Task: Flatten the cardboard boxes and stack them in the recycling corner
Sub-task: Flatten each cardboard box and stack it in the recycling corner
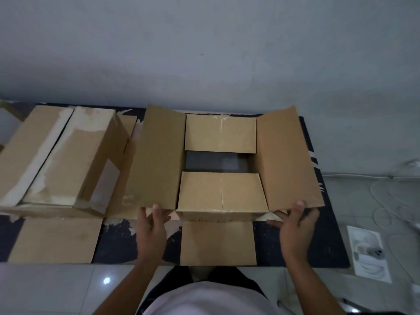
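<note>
L hand (151, 226) pinches left flap (156, 155), R hand (295, 221) right flap (286, 160) of 1 open box (220, 192); 2nd box (68, 155) beside

The left forearm (145, 264) and right forearm (302, 269) are bare from the wrist to the near edge of the view. The left hand (151, 220) and right hand (293, 220) are bare too. Between the arms, at the near edge, is a pale top (211, 298), whitish with a faint pink cast, plain and smooth. Just beyond it is a dark garment (234, 276), black or nearly so, its cut too dim to tell.
</note>
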Motion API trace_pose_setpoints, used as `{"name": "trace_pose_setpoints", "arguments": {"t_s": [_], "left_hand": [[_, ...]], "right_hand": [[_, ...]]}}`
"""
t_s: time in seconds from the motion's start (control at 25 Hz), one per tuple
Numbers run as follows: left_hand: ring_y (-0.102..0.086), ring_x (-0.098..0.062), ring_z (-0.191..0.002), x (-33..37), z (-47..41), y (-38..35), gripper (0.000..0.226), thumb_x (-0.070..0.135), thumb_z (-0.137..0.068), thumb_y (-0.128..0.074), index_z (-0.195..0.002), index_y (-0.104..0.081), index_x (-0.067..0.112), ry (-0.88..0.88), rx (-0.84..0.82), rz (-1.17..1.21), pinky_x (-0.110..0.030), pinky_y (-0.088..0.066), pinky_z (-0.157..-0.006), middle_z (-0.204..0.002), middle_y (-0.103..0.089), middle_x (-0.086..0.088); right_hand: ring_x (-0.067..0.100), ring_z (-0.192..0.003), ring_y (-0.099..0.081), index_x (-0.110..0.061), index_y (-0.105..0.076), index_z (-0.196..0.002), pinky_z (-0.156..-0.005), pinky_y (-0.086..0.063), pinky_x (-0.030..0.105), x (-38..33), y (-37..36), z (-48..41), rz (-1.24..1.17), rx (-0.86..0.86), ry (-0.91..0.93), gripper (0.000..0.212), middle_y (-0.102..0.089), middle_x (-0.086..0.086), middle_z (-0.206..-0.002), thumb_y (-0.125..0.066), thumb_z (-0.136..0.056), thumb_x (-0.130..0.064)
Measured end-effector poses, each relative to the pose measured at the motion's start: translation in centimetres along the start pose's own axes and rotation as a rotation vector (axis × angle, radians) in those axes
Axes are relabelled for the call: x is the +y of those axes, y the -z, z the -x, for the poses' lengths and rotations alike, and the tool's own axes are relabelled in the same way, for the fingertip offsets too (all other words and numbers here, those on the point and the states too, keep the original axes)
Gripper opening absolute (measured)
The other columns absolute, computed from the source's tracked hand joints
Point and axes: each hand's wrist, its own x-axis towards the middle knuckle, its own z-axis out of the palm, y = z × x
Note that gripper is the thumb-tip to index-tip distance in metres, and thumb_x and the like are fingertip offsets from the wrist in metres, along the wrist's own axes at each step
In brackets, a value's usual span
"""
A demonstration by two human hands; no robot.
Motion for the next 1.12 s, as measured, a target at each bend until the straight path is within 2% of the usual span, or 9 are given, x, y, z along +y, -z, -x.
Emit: {"name": "trace_pose_setpoints", "arguments": {"t_s": [0.16, 0.28, 0.36, 0.44, 0.52, 0.68, 0.88, 1.04, 1.12], "left_hand": [[-0.058, -0.028, -0.117, 0.4, -0.9, -0.1, 0.054, 0.018, -0.092, -0.059, -0.139, -0.033, 0.024, 0.264, 0.084, 0.319, -0.039, -0.054, -0.09, -0.134, -0.049, -0.012], [-0.031, -0.031, -0.134, 2.2, -1.5, -0.5, 0.082, 0.014, -0.08, -0.073, -0.145, -0.023, 0.024, 0.328, 0.259, 0.0, -0.051, -0.04, -0.105, -0.151, -0.016, -0.009], [-0.029, -0.031, -0.133, 3.2, -2.2, -0.4, 0.069, 0.006, -0.079, -0.068, -0.138, -0.035, 0.022, 0.017, 0.208, -0.307, -0.05, -0.039, -0.104, -0.149, -0.019, -0.006], [-0.04, -0.031, -0.125, 3.6, -3.3, -0.4, 0.044, 0.0, -0.081, -0.059, -0.122, -0.054, 0.014, -0.468, -0.049, -0.565, -0.049, -0.043, -0.1, -0.139, -0.039, -0.011], [-0.047, -0.029, -0.116, 4.1, -4.3, -0.6, 0.031, 0.005, -0.085, -0.056, -0.115, -0.062, 0.008, -0.669, -0.265, -0.723, -0.051, -0.047, -0.097, -0.127, -0.05, -0.012], [-0.019, -0.021, -0.134, 5.5, -5.1, -2.4, 0.042, 0.034, -0.094, -0.046, -0.132, -0.043, 0.018, -0.545, -0.456, -0.878, -0.052, -0.027, -0.113, -0.144, -0.023, -0.006], [0.017, -0.036, -0.145, 5.2, -6.2, -5.3, 0.081, 0.069, -0.087, -0.036, -0.15, -0.003, 0.03, -0.25, -0.566, -1.021, -0.067, -0.012, -0.109, -0.156, 0.027, 0.002], [0.004, -0.037, -0.147, 6.2, -7.8, -4.2, 0.072, 0.064, -0.09, -0.035, -0.151, -0.013, 0.032, -0.173, -0.612, -0.927, -0.058, -0.015, -0.116, -0.16, 0.014, -0.005], [-0.019, -0.033, -0.143, 7.1, -8.1, -3.3, 0.055, 0.06, -0.094, -0.033, -0.143, -0.031, 0.036, -0.114, -0.592, -0.623, -0.05, -0.027, -0.113, -0.155, -0.016, -0.007]], "right_hand": [[0.028, -0.102, -0.064, -0.027, -0.018, -0.143, -0.074, -0.058, 0.037, 1.1, -0.1, -0.9, -0.016, 0.134, -0.225, 0.06, -0.046, 0.011, -0.137, -0.056, -0.096, -0.021], [0.03, -0.128, -0.044, -0.023, -0.03, -0.143, -0.1, -0.045, 0.048, 1.6, -0.1, -1.8, 0.367, 0.156, -0.072, 0.074, -0.032, 0.011, -0.149, -0.069, -0.083, -0.01], [0.026, -0.129, -0.042, -0.02, -0.045, -0.134, -0.103, -0.042, 0.055, 0.7, -0.2, -2.9, 0.544, 0.034, 0.141, 0.061, -0.042, 0.006, -0.142, -0.068, -0.079, -0.003], [0.021, -0.123, -0.047, -0.022, -0.053, -0.127, -0.101, -0.046, 0.053, -0.7, -0.9, -3.7, 0.525, -0.173, 0.212, 0.049, -0.05, 0.002, -0.134, -0.063, -0.084, -0.003], [0.02, -0.124, -0.044, -0.025, -0.056, -0.126, -0.102, -0.044, 0.053, -1.8, -1.9, -4.1, 0.636, -0.276, 0.321, 0.038, -0.05, 0.0, -0.133, -0.058, -0.09, -0.013], [0.036, -0.14, -0.017, -0.039, -0.042, -0.137, -0.108, -0.026, 0.06, -3.6, -4.7, -4.7, 1.124, -0.519, 0.258, 0.048, -0.014, 0.004, -0.156, -0.034, -0.095, -0.06], [0.042, -0.145, -0.004, -0.027, -0.023, -0.15, -0.107, -0.02, 0.067, -4.8, -8.0, -4.9, 1.3, -0.601, 0.06, 0.078, 0.016, 0.009, -0.16, -0.019, -0.088, -0.074], [0.039, -0.143, -0.016, -0.025, -0.035, -0.145, -0.107, -0.026, 0.064, -5.8, -8.2, -6.2, 1.209, -0.652, -0.024, 0.081, 0.0, 0.011, -0.16, -0.018, -0.086, -0.077], [0.036, -0.141, -0.024, -0.027, -0.036, -0.144, -0.11, -0.026, 0.06, -7.6, -7.2, -6.6, 1.039, -0.671, -0.012, 0.077, -0.022, 0.012, -0.156, -0.016, -0.088, -0.076]]}}
